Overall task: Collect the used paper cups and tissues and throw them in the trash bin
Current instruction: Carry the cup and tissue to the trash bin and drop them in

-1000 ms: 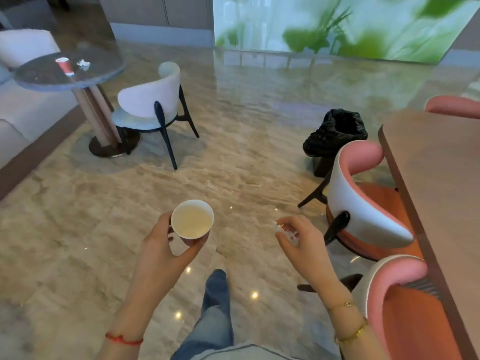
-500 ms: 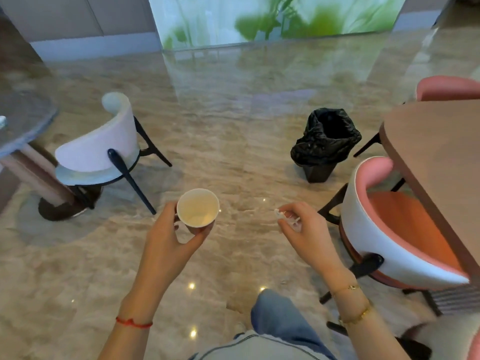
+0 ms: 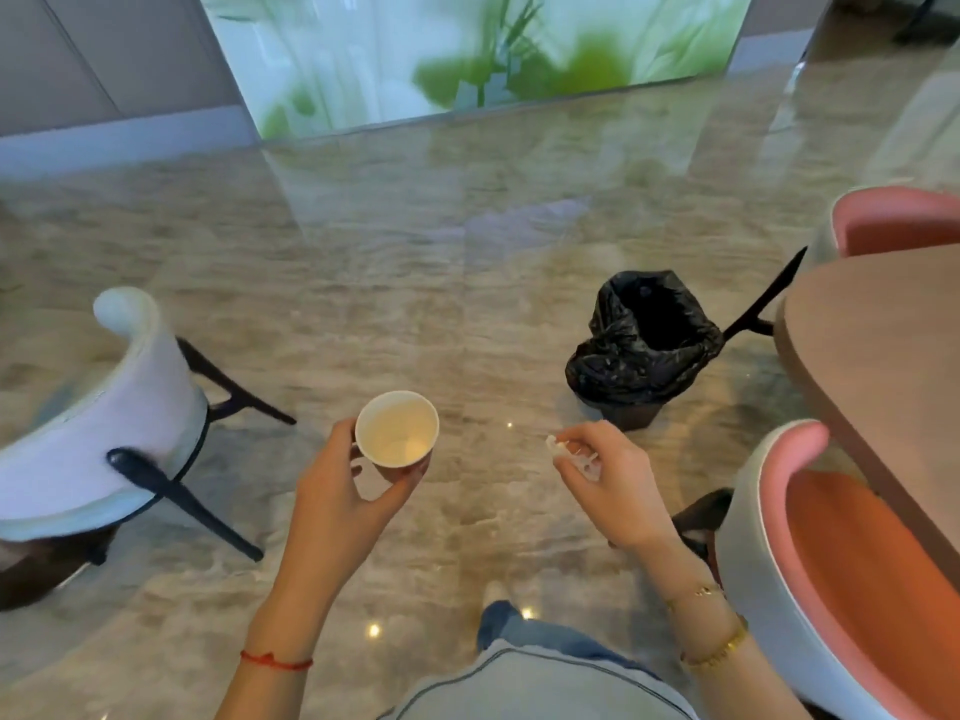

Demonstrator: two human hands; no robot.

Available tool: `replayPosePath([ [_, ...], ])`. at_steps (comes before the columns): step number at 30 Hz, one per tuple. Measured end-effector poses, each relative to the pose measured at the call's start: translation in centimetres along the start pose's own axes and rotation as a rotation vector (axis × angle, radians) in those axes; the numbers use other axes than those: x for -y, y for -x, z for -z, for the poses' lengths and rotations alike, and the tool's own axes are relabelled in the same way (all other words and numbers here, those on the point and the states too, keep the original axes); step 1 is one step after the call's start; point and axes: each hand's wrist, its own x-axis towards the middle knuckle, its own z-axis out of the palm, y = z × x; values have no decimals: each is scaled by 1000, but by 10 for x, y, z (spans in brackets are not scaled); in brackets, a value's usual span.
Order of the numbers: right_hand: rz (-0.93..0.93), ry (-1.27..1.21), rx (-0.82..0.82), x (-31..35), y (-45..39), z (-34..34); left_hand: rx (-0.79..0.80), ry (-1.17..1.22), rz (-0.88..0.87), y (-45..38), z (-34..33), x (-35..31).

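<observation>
Left hand (image 3: pixel 343 491) closed round an upright paper cup (image 3: pixel 397 428), mouth up, pale inside, looks near empty. Right hand (image 3: pixel 608 480) pinches a small crumpled white tissue (image 3: pixel 558 445) at the fingertips. Trash bin (image 3: pixel 644 350), black liner, mouth open upward, stands on the floor ahead and to the right; right hand nearer, so tissue likely drops first.

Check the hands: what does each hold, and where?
Left hand grips the paper cup around its lower side; right hand pinches a crumpled tissue in its fingertips.
</observation>
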Motion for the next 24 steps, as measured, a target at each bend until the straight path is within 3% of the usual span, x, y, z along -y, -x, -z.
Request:
replayPosePath([
  [10, -53, -5, -171, -57, -216, 21, 125, 36, -90, -248, -82, -10],
  [12, -58, 16, -184, -64, -226, 22, 141, 38, -103, -266, -92, -14],
  [24, -334, 18, -469, -173, -430, 51, 459, 44, -324, -553, -257, -42],
])
